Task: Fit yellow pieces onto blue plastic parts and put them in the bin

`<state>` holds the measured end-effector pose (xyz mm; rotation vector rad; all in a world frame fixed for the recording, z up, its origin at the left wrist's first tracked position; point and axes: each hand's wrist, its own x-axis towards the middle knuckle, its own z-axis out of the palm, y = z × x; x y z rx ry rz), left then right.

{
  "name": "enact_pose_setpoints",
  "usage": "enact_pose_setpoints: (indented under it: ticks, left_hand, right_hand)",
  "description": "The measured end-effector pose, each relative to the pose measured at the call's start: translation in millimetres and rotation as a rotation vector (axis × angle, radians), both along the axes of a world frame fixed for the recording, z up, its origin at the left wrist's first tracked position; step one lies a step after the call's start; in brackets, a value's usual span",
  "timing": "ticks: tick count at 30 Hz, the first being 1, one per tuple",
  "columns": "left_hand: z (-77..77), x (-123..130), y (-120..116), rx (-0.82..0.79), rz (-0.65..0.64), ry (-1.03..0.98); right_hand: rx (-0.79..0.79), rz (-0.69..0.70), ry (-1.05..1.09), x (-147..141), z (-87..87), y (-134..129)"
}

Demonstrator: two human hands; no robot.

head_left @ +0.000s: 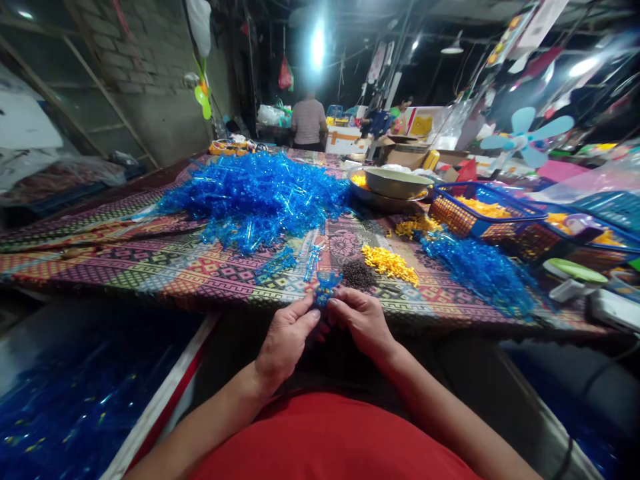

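My left hand (285, 340) and my right hand (360, 320) meet at the near edge of the table, pinching a small translucent blue plastic piece (326, 288) between their fingers. Just beyond my fingertips lies a small heap of dark beads (357, 273), with loose yellow plastic parts (390, 263) to its right. Several blue sprues (290, 261) lie on the patterned woven mat (200, 267), below a large heap of blue plastic parts (255, 200). A smaller blue heap (480, 273) lies to the right.
A metal bowl (395, 183) sits on a metal tray at the back of the mat. Blue wire baskets (480, 213) hold yellow parts on the right. A bin of blue plastic (75, 407) stands below left. A person (309, 123) stands at the far end.
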<state>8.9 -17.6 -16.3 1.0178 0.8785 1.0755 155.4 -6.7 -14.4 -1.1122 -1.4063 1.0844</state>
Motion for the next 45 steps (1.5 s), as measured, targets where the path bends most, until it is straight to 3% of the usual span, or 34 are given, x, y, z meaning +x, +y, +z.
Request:
enact_pose_setpoints:
  ticks: [6, 10, 14, 21, 27, 31, 38, 41, 45]
  left_hand:
    - [6.2, 0.7, 3.4, 0.071, -0.012, -0.025]
    - [8.8, 0.6, 5.7, -0.01, -0.084, -0.037]
    - [5.8, 0.9, 7.5, -0.029, -0.064, -0.055]
    - [10.5, -5.4, 9.8, 0.068, -0.11, 0.097]
    - [13.3, -10.4, 13.1, 0.109, -0.133, 0.141]
    - [5.7, -10.2, 11.1, -0.003, -0.178, 0.065]
    - [-2.3, -12.0, 5.7, -0.083, -0.254, -0.086]
    - [-3.5, -12.9, 8.8, -0.113, -0.266, -0.141]
    - [-7.8, -11.1, 12.5, -0.169, -0.286, -0.246]
  right_hand:
    - [-0.026, 0.05, 0.092, -0.2, -0.4, -1.5]
    - [-0.057, 0.009, 0.14, 0.4, 1.1, -1.4]
    - [-0.073, 0.049, 0.12, 0.6, 3.0, 0.1]
    - [-0.007, 0.102, -0.013, 6.1, 1.3, 5.6]
    - [-0.076, 0.085, 0.111, 1.7, 4.2, 6.1]
    - [-0.117, 0.041, 0.249, -4.6, 2.8, 4.8]
    - [-0.182, 0.04, 0.253, -10.9, -2.5, 2.7]
    - [-0.228, 0.09, 0.299, -14.5, -7.9, 2.0]
    - [-0.284, 0.258, 0.432, -19.9, -15.1, 0.2]
